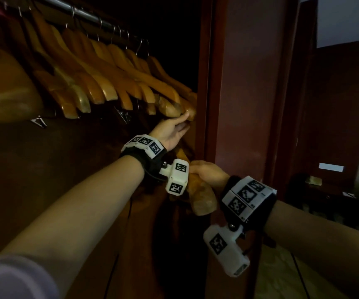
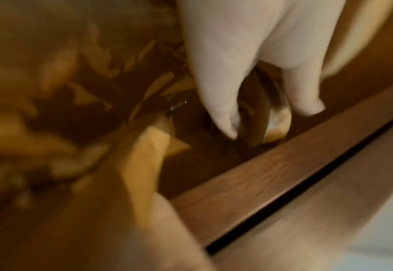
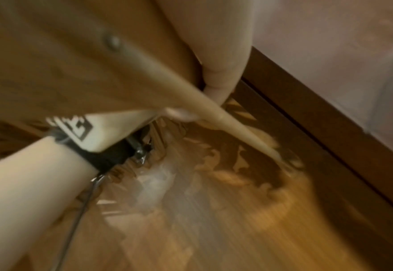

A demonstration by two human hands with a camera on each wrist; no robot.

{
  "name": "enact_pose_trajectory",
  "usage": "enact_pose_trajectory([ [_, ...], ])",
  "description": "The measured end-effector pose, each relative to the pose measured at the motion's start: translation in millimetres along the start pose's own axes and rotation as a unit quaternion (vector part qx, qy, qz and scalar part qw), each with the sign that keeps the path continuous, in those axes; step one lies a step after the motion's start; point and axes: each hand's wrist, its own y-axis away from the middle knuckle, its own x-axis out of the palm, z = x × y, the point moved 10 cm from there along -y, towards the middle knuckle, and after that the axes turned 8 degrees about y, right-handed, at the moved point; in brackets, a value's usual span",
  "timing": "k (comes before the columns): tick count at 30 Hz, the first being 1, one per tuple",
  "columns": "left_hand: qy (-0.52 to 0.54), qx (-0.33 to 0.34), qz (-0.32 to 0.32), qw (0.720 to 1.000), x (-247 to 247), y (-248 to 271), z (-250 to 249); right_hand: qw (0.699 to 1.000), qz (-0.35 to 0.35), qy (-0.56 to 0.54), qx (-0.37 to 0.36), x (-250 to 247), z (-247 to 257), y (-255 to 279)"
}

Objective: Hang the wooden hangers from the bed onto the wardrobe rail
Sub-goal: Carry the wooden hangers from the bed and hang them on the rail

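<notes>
Several wooden hangers (image 1: 101,74) hang in a row on the metal wardrobe rail (image 1: 88,15). My left hand (image 1: 174,129) reaches up to the rightmost hanger's lower end (image 1: 190,112). In the left wrist view, thumb and fingers (image 2: 223,102) pinch that rounded end (image 2: 278,124). Lower down, my right hand (image 1: 208,171) grips another wooden hanger (image 1: 202,199) just below my left wrist. Its arm sticks out toward me. The right wrist view shows a finger (image 3: 220,77) curled round this hanger's pale arm (image 3: 190,91). Its hook is hidden.
The dark red wardrobe side post (image 1: 249,83) stands right beside both hands, also in the left wrist view (image 2: 283,165). Metal clips (image 1: 38,121) dangle under some hangers. The wardrobe interior below the rail is dark. A dim room lies to the right.
</notes>
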Motion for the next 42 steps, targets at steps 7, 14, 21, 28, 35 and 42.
enact_pose_trajectory([
  [7,0.094,-0.004,0.014,0.996,-24,4,-24,0.996,0.020,-0.067,0.054,6,-3,-12],
  [14,0.086,-0.019,0.018,0.996,-46,21,-38,0.995,-0.041,-0.078,0.048,-1,-2,-9],
  [21,0.113,-0.042,0.019,0.993,-63,28,-52,0.983,-0.088,-0.161,0.016,-5,35,-8],
  [28,0.118,-0.033,0.020,0.992,-64,38,-59,0.980,-0.158,-0.116,-0.045,-22,87,-18],
  [35,0.114,-0.037,0.053,0.991,-67,43,-67,0.970,-0.191,-0.110,-0.102,-34,123,-49],
  [42,0.133,-0.032,0.052,0.989,-69,38,-67,0.967,-0.189,-0.096,-0.139,-50,165,-66],
])
